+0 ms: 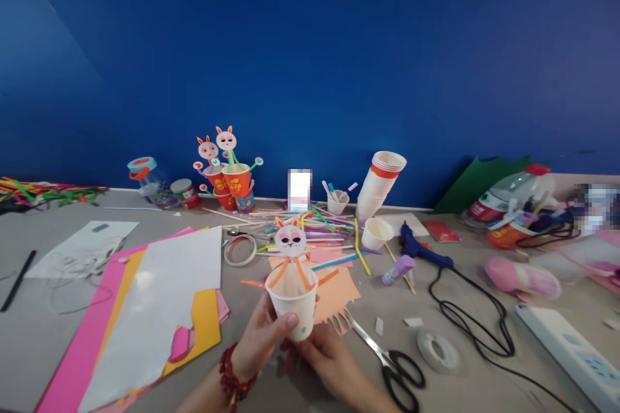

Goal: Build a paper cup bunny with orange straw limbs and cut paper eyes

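Note:
A white paper cup (292, 310) is held upright in front of me. My left hand (261, 332) is closed round its left side, thumb across the front. At the lower right of the cup, my right hand (329, 358) has curled fingers against the base, some of them hidden. Inside the cup stand orange strips (301, 274) that carry a white paper rabbit face (290, 240) with pink-rimmed eyes. Further orange strips stick out sideways at the rim. Behind it lies torn orange paper (346, 290). Black-handled scissors (385, 355) lie open to the right of my right hand.
Finished rabbit cups (236, 182) and leaning stacked cups (378, 187) stand by the blue wall. A glue gun (421, 250) with a looped cable, clear tape (438, 350) and a power strip (566, 348) lie right. Paper sheets (165, 297) cover the left; several coloured sticks (334, 232) lie behind.

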Motion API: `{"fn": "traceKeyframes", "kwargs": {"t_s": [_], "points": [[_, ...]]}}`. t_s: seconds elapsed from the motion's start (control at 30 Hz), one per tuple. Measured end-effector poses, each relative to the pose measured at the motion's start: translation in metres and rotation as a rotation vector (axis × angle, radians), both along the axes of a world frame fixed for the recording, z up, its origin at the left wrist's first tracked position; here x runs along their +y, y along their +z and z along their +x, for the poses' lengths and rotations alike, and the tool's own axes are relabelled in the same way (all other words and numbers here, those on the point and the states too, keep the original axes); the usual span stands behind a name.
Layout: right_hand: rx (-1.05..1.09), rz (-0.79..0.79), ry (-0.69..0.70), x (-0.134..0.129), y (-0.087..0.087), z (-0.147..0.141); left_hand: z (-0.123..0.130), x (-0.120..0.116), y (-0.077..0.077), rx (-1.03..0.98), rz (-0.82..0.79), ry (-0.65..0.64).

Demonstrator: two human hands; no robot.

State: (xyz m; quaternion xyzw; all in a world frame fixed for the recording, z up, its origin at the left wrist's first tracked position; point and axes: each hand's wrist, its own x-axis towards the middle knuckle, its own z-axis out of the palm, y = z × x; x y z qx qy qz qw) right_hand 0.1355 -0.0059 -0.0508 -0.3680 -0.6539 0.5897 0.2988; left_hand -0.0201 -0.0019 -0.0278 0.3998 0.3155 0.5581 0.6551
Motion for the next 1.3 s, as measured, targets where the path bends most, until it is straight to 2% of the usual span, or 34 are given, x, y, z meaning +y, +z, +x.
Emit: {"fn": "traceKeyframes", "kwargs": {"t_s": [0.13,0.27,0.33,0.43,0.57,0.8,0.9,1.07,1.3], "points": [[-0.071,0.1,0.037,0.004,0.012,0.01,-0.001,-0.001,-0.005,0.026,0.011,0.005],[-0.043,0.05,0.073,0.012,0.021,0.028,-0.004,0.0,-0.003,0.058,0.01,0.077],[0.031,0.052,0.011,0.016,0.022,0.035,-0.004,0.0,0.0,0.062,0.013,0.075],[0.171,0.066,-0.171,0.021,0.022,0.041,-0.001,0.0,0.001,0.063,0.018,0.054],[0.298,0.088,-0.372,0.022,0.023,0.04,0.006,-0.001,-0.005,0.033,0.001,0.059],[0.391,0.093,-0.519,0.015,0.022,0.032,0.009,-0.002,-0.012,0.075,0.067,-0.034],[0.406,0.072,-0.547,0.014,0.018,0.032,0.008,-0.002,-0.012,0.076,0.066,-0.044],[0.386,0.046,-0.573,0.014,0.018,0.035,0.008,-0.003,-0.015,0.068,0.007,0.015],[0.412,0.024,-0.535,0.015,0.02,0.033,0.009,-0.003,-0.014,0.056,0.022,0.029]]}}
